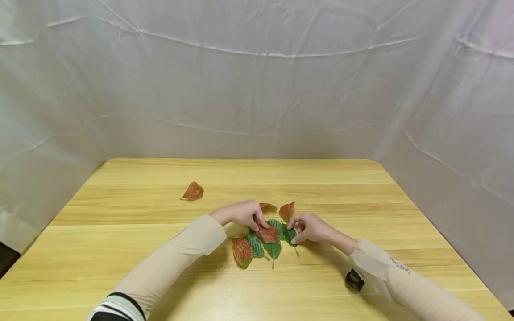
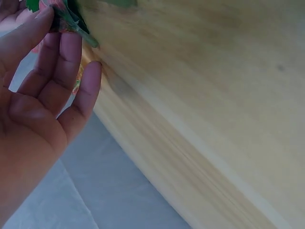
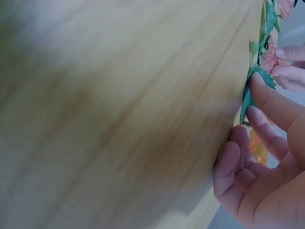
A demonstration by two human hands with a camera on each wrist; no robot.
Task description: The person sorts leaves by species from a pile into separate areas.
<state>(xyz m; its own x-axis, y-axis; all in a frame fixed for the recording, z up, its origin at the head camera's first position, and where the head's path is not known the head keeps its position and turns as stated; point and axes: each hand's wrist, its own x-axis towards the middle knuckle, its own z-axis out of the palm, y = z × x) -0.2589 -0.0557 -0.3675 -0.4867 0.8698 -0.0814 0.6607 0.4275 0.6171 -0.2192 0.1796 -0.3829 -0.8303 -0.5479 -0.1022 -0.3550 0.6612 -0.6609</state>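
On the desk (image 1: 301, 292), a lone red leaf (image 1: 193, 191) lies toward the far left corner, well apart from the others, its stem pointing left. The left arm, in a beige sleeve (image 1: 172, 254) with a striped band, reaches in from the near edge.

Around the middle of the desk is a cluster of leaves. At its left end is a red-and-green leaf (image 1: 242, 252), beside a ribbed green leaf (image 1: 255, 246). Above these, the left hand (image 1: 242, 213) has its thumb and fingertips drawn together, pinching a red leaf (image 1: 269, 235) that overlaps the green ones. Below that leaf, a smooth green leaf (image 1: 273, 249) points its stem toward the near edge. A curled red leaf (image 1: 267, 207) lies on the cluster's far-edge side; to its right, an upward-pointing red leaf (image 1: 287, 212) sits just beyond the greenery.

At the cluster's right end, the right hand (image 1: 315, 228) is partly open, thumb and a curved finger holding a small green leaf (image 1: 289, 233) by its edges. Farther right, toward the near right corner, a small dark object (image 1: 354, 280) shows beside the right sleeve (image 1: 405, 276); whether it touches the desk cannot be told.
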